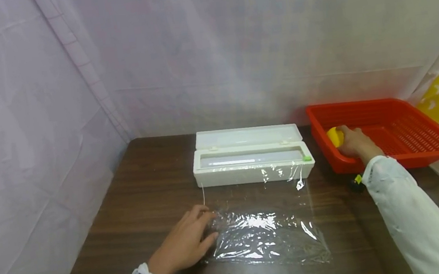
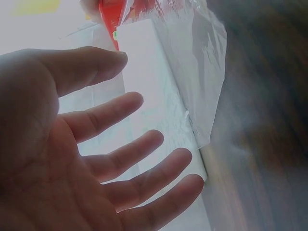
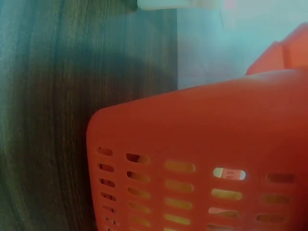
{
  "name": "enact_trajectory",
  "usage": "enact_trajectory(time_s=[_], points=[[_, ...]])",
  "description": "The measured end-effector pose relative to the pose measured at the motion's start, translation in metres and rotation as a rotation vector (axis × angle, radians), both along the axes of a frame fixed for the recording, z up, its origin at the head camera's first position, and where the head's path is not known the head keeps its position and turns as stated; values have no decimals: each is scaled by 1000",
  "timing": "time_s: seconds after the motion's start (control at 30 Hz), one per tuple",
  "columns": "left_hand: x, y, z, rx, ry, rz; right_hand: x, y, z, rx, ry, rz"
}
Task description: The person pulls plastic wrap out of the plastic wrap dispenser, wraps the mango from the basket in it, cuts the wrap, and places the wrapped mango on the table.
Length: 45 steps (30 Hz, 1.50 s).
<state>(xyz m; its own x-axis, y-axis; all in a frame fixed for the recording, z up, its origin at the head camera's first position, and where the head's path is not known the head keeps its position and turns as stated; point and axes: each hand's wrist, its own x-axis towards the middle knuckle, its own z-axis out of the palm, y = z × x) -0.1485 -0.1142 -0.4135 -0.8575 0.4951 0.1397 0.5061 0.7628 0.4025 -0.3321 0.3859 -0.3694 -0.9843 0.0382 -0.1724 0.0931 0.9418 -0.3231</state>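
A long white cling film dispenser (image 1: 254,174) stands at the back of the table with its lid (image 1: 248,136) raised and a small green slider (image 1: 306,158) at its right end. From it a sheet of clear cling film (image 1: 264,236) stretches forward over the tabletop, wrinkled and shiny. My left hand (image 1: 187,241) is at the film's left edge, its fingers loosely spread and holding nothing; the left wrist view shows the bare palm. Inside the red basket (image 1: 431,155), my right hand (image 1: 355,142) grips a smooth yellow object (image 1: 335,137), whose kind I cannot tell. The basket's slotted wall (image 3: 192,130) hides this hand in the right wrist view.
A small dark item with a yellow-green part (image 1: 357,183) lies below the basket's near left corner, beside my right sleeve. White sheeting (image 1: 234,53) hangs behind the table and along its left side. A yellow patch (image 1: 438,94) shows on the right.
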Motion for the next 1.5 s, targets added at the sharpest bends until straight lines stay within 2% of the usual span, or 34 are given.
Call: enact_trajectory(time_s=[0.13, 0.33, 0.97, 1.33, 1.5], points=[[0, 0, -1, 3, -4, -2, 1, 0, 0, -5, 5, 9], [-1, 0, -2, 5, -5, -9, 2, -1, 0, -13, 42, -34], [-2, 0, -4, -3, 12, -22, 10, -8, -2, -77, 279, -154], [-1, 1, -3, 16, -3, -32, 8, -10, 10, -65, 366, -186], [-2, 1, -3, 16, -7, -37, 13, -12, 16, -72, 400, -188]])
